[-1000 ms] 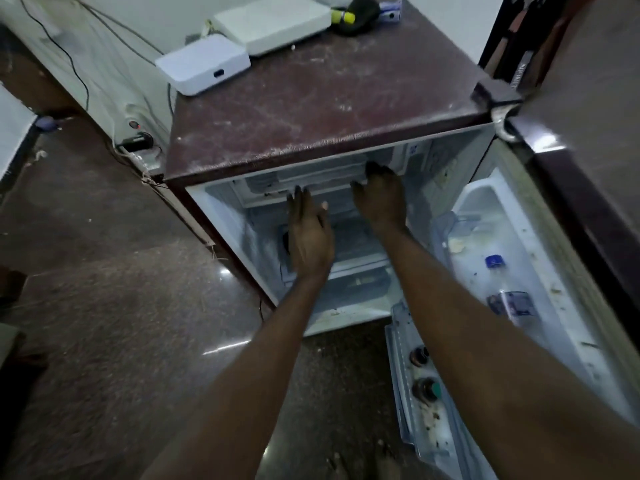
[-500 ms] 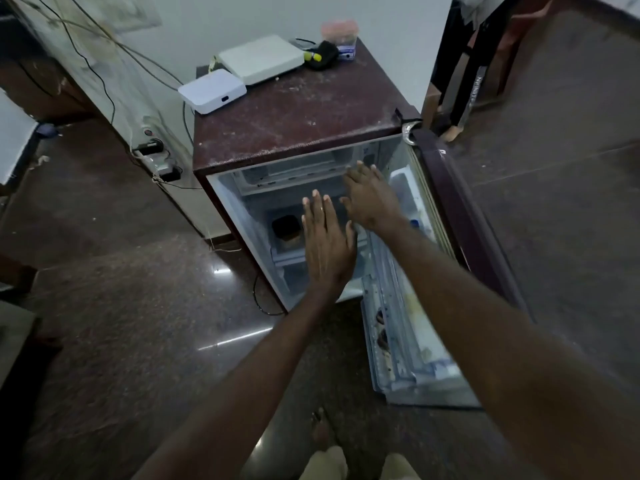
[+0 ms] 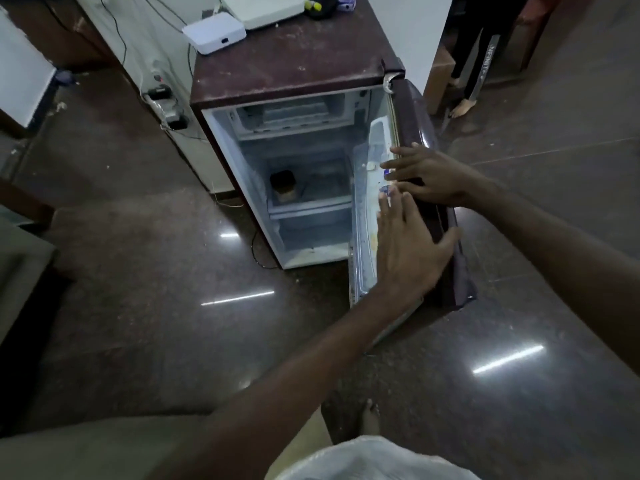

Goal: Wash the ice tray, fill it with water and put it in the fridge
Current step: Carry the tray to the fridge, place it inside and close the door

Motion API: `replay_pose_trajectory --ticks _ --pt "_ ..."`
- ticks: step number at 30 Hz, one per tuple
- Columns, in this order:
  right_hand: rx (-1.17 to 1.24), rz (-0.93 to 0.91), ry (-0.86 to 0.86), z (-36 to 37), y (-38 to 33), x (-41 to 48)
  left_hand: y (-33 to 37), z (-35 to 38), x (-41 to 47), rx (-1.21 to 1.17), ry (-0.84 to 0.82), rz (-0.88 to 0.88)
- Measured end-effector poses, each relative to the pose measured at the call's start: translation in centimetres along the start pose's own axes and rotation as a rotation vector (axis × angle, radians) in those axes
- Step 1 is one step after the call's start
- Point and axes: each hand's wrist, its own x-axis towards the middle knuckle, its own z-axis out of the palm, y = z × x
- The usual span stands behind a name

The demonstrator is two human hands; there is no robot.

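Note:
The small maroon fridge [image 3: 287, 64] stands open, its door [image 3: 424, 116] swung out to the right and seen almost edge-on. My right hand [image 3: 429, 178] rests on the door's front edge with its fingers stretched over toward the inner shelves. Just below it, my left hand [image 3: 408, 247] lies flat against the door's inner side, fingers straight and thumb spread onto the outer edge. A pale ridged shape [image 3: 294, 114] sits in the freezer compartment at the top; I cannot tell whether it is the ice tray. Neither hand holds anything.
Two white boxes [image 3: 214, 32] and small items sit on the fridge top. A dark jar [image 3: 284, 183] stands on the inner shelf. A power strip [image 3: 162, 98] with cables hangs left of the fridge. Another person's legs [image 3: 471, 64] stand at the upper right. My foot [image 3: 369, 417] is on the glossy floor.
Both hands have come out of the freezer compartment and moved right onto the door. I stand farther back, and the door has swung further toward closing.

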Motion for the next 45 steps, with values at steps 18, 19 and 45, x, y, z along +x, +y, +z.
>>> replay_pose_trajectory --ticks 18,19,45 --pt "0.059 -0.003 0.261 4.7 -6.0 4.5 -4.0 -1.6 -4.7 0.66 0.15 -0.058" --pt "0.021 -0.042 0.269 4.9 -6.2 5.0 -4.4 -1.9 -4.3 0.668 0.174 -0.091" --pt "-0.119 0.268 0.457 8.4 -11.7 25.2 -20.6 -16.1 13.6 1.01 0.39 -0.35"
